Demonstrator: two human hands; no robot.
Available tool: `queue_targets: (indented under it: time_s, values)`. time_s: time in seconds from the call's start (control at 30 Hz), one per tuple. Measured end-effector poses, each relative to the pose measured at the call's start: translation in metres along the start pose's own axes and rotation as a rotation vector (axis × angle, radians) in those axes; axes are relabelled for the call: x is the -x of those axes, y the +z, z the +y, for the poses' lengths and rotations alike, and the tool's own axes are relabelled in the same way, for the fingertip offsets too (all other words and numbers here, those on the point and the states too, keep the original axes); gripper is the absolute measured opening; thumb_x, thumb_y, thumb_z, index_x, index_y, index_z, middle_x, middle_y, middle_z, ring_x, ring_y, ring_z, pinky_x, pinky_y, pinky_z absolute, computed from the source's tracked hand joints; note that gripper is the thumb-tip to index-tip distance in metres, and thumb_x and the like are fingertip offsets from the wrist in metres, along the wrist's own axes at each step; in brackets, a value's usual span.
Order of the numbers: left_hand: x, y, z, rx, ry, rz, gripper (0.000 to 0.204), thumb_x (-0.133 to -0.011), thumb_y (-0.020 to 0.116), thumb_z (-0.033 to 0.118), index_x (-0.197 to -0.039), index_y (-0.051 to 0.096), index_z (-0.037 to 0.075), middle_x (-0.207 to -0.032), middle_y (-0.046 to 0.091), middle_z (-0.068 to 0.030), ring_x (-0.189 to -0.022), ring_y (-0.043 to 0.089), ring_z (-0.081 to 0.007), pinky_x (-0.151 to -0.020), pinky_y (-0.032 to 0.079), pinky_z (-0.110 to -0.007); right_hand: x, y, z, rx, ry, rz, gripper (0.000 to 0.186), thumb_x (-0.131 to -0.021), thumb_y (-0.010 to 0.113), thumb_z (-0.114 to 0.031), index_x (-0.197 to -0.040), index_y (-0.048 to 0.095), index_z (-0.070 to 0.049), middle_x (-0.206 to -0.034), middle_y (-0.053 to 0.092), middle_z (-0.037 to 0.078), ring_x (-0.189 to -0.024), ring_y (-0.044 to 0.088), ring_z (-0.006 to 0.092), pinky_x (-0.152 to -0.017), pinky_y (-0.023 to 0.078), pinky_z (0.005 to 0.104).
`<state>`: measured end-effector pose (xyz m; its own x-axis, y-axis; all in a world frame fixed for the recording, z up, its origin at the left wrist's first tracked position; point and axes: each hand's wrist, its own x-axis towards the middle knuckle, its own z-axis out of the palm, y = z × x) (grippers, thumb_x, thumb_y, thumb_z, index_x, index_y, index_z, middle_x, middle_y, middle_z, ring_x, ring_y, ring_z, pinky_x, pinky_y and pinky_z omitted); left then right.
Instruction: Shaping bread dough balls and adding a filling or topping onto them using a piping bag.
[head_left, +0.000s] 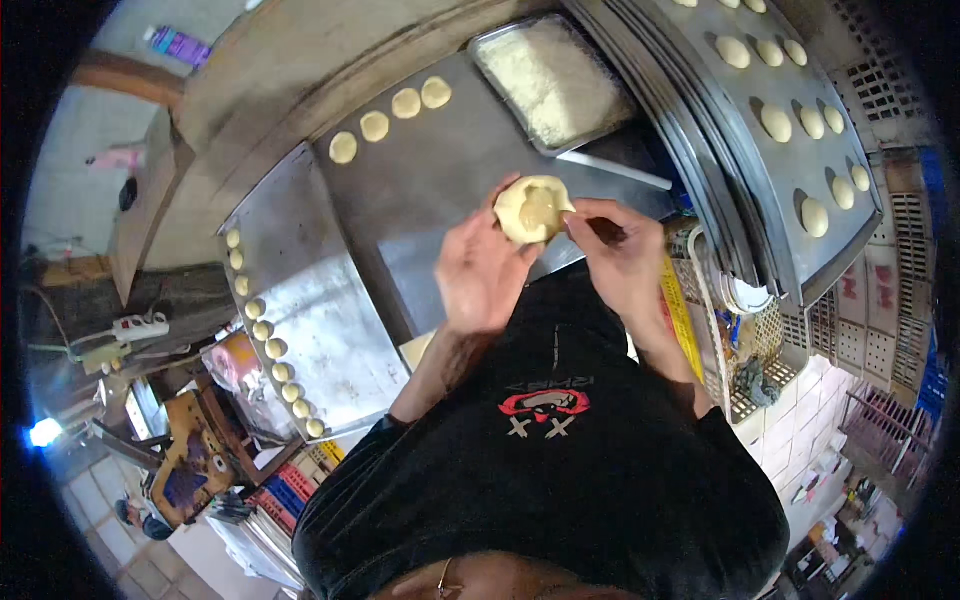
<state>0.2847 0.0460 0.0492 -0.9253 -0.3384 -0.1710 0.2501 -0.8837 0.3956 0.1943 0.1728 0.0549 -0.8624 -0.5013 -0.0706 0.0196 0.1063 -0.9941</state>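
Both hands are raised over the steel worktop around a flattened dough round [532,205] with a pale, glossy filling in its middle. My left hand [478,268] supports the dough from the lower left, with its fingers behind it. My right hand [618,255] pinches the dough's right edge between thumb and finger. Beyond them, four flattened dough discs [405,102] lie in a row at the back of the worktop [400,190].
At back right sits a tray of pale grated or powdery stuff [540,75], beside a white rod [612,170] and stacked trays bearing dough balls [775,122]. A left tray [310,340] holds a row of small dough balls. A power strip [140,326] is further left; crates stand around.
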Motion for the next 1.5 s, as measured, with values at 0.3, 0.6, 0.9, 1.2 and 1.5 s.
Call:
queue_targets:
  time_s: [0.3,0.6,0.9,1.2,1.5]
  values:
    - [0.042,0.001,-0.002,-0.54,0.338,0.083,0.072,-0.102,0.04,0.048,-0.151,0.021,-0.001,-0.15,0.036,-0.0188,-0.137,0.037,-0.0256,-0.114,0.023,-0.036,0.007,0.032,-0.011,0.224,-0.471,0.014,0.037,-0.072,0.083,-0.013,-0.103,0.068,0.0,-0.095,0.065,0.014,-0.085,0.065,0.0243,-0.075,0.052,0.0314]
    - [0.046,-0.036,0.028,-0.19,0.508,0.037,0.038,-0.097,0.06,0.021,-0.127,0.054,-0.003,-0.121,0.063,-0.0119,-0.112,0.06,-0.0214,-0.1,0.046,-0.038,0.01,0.061,-0.041,-0.169,-0.242,-0.394,0.044,-0.08,0.074,0.003,-0.122,0.06,0.006,-0.103,0.068,0.012,-0.101,0.064,0.0171,-0.093,0.051,0.032]
    - [0.05,-0.033,0.065,-0.687,0.611,0.336,0.047,-0.099,0.056,0.031,-0.127,0.056,-0.006,-0.116,0.065,-0.015,-0.108,0.062,-0.0212,-0.096,0.046,-0.033,-0.013,0.056,-0.047,0.144,-0.442,-0.314,0.018,-0.078,0.077,-0.003,-0.094,0.072,0.001,-0.095,0.07,0.012,-0.078,0.067,0.0149,-0.068,0.051,0.0267]
    - [0.063,-0.023,0.081,-1.19,0.642,-0.04,0.073,-0.069,0.086,0.025,-0.13,0.057,-0.003,-0.12,0.062,-0.0173,-0.109,0.061,-0.025,-0.094,0.045,-0.034,-0.028,0.048,-0.061,-0.148,0.13,-0.721,0.039,-0.068,0.086,-0.004,-0.104,0.07,0.001,-0.091,0.067,0.005,-0.081,0.064,0.0097,-0.065,0.052,0.022]
    - [0.073,0.0,0.09,-1.334,0.621,0.301,0.033,-0.074,0.081,0.01,-0.105,0.074,0.002,-0.092,0.068,-0.0079,-0.083,0.062,-0.0144,-0.072,0.049,-0.028,-0.016,0.066,-0.087,0.316,-0.686,-0.584,0.019,-0.069,0.082,-0.002,-0.086,0.074,-0.002,-0.089,0.068,0.01,-0.075,0.066,0.0167,-0.063,0.053,0.0279]
